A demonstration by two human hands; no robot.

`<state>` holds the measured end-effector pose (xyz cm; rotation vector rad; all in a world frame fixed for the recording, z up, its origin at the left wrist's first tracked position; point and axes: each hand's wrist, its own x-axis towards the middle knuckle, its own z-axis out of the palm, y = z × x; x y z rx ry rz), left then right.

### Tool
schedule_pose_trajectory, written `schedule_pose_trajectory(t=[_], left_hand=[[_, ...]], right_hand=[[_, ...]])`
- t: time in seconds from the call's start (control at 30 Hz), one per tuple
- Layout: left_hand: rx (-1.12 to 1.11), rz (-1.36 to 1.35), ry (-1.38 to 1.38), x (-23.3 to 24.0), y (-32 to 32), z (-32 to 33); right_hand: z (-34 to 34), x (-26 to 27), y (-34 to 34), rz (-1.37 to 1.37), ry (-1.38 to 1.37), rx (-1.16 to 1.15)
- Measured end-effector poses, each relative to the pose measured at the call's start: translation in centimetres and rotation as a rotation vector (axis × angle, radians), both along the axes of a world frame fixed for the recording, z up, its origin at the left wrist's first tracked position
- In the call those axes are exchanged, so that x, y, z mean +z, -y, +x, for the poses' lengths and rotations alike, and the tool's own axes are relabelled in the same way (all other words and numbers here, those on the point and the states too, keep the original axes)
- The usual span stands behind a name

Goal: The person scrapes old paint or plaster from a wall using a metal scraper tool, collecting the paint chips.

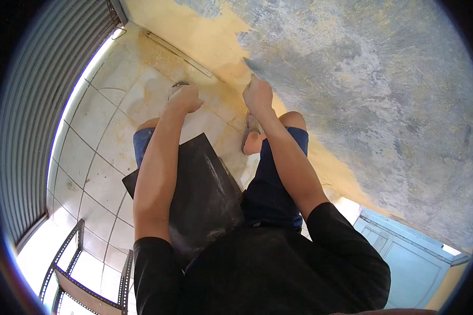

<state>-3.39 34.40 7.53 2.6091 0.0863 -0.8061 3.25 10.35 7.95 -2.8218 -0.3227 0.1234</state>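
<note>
My right hand (257, 94) is closed in front of the wall (351, 90), which is yellow with broad grey-blue, streaky patches. A small dark, pointed shape shows at its fingertips; whether this is a tool's blade or part of the coating, I cannot tell. To the left, my left hand (186, 98) is curled above the tiled floor (146, 88), near a sandal (180, 84) on one foot. What its fingers may hold is hidden. A black, flat-faced, scuffed object (205, 185) lies between my legs, partly under my left forearm.
A pale, narrow strip (179, 53) lies on the floor along the wall's foot. At the left stands a corrugated metal shutter (35, 106). A perforated metal shelf frame (88, 291) is at lower left, a light-blue panelled door (406, 256) at lower right. Yellowish stains mark the tiles.
</note>
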Motion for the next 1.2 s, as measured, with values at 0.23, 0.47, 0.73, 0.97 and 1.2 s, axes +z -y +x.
schedule_pose_trajectory(t=[0.23,0.47,0.73,0.97,1.2], left_hand=[[0.038,-0.078,0.067,-1.0,-0.4,-1.0],[0.039,-0.058,0.086,-1.5,-0.2,0.6],[-0.048,-0.082,0.085,0.1,2.6,0.3],[-0.054,-0.049,0.069,1.3,2.1,-0.1],[-0.021,-0.083,0.152,0.3,1.2,0.0]], right_hand=[[0.6,-1.2,-1.8,-0.002,-0.044,0.045],[-1.3,2.8,-1.7,0.242,0.129,0.008],[0.4,2.8,-2.3,0.115,0.189,0.038],[-1.0,2.2,-4.3,0.138,0.167,-0.106],[0.6,3.1,-6.7,0.221,-0.034,-0.019]])
